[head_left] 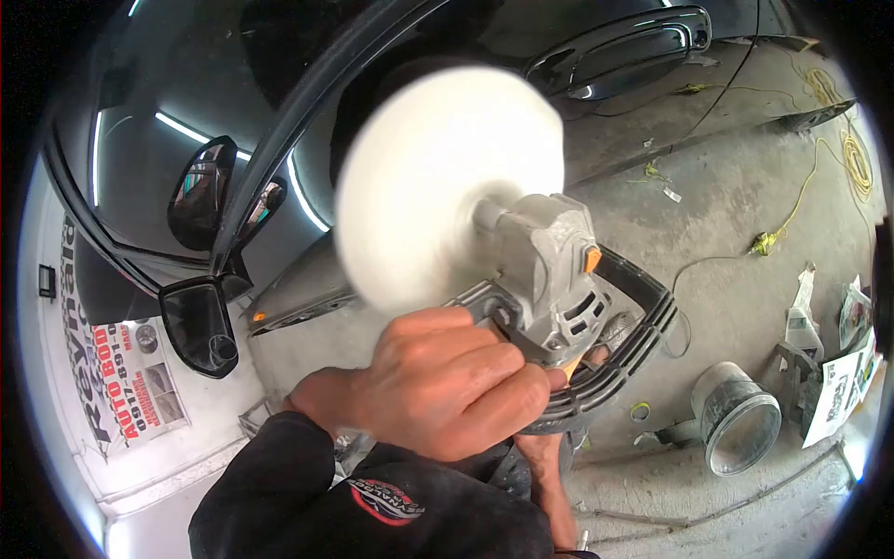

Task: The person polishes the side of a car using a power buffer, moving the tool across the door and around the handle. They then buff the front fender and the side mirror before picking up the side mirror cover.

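A grey power polisher with a round white pad is held up in front of a glossy black car door. The pad's outline is blurred. My left hand comes in from the left, its fingers wrapped round the polisher's black loop handle. Below the tool rises my right forearm, and my right hand is mostly hidden behind the polisher's body. A bit of skin shows inside the loop, so that hand seems closed on the tool.
A side mirror sticks out at the left, near a wall banner. A door handle is at the top right. On the right are a bucket, a yellow cord, a cable connector and papers.
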Available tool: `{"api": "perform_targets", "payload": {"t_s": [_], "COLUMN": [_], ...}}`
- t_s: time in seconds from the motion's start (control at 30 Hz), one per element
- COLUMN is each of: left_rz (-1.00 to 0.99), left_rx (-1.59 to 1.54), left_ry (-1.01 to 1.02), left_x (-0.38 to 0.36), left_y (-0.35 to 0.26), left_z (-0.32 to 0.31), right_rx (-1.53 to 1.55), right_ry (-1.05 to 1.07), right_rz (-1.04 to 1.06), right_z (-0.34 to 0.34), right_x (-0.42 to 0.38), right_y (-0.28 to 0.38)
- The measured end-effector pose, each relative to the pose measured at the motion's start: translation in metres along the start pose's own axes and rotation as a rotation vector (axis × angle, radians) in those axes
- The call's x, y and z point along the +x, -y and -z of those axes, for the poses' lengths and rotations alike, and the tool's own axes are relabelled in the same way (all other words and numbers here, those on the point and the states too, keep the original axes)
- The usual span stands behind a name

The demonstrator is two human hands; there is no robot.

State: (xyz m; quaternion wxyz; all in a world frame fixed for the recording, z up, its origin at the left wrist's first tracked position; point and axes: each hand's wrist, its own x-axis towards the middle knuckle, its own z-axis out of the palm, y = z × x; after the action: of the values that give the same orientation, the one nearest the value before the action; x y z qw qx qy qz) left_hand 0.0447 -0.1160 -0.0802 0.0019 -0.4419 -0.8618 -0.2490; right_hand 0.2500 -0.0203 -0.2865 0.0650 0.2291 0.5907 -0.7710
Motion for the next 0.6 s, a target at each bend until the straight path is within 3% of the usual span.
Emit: {"api": "perform_targets", "payload": {"t_s": [0.1,0.13,0.27,0.5,0.6], "left_rz": [0.009,0.019,0.043,0.141,0.098], "left_rx": [0.095,0.107,0.123,-0.030,-0.156], "left_ry": [-0.030,-0.043,-0.108,-0.122,-0.102], "left_x": [0.007,0.011,0.013,-0.015,-0.024], "left_y": [-0.011,-0.015,-0.021,-0.008,0.006], "left_z": [0.013,0.017,0.021,-0.017,-0.044], "right_rx": [0.007,-0.042,-0.081,-0.274,-0.313], "right_ry": [0.148,0.181,0.150,0.028,-0.008], "right_rz": [-0.099,0.059,-0.082,-0.021,-0.011], "right_z": [-0.003,-0.005,-0.005,0.043,0.064], "right_x": [0.004,0.001,0.001,0.009,0.022], "right_y": [0.003,-0.002,0.004,-0.020,-0.038]}}
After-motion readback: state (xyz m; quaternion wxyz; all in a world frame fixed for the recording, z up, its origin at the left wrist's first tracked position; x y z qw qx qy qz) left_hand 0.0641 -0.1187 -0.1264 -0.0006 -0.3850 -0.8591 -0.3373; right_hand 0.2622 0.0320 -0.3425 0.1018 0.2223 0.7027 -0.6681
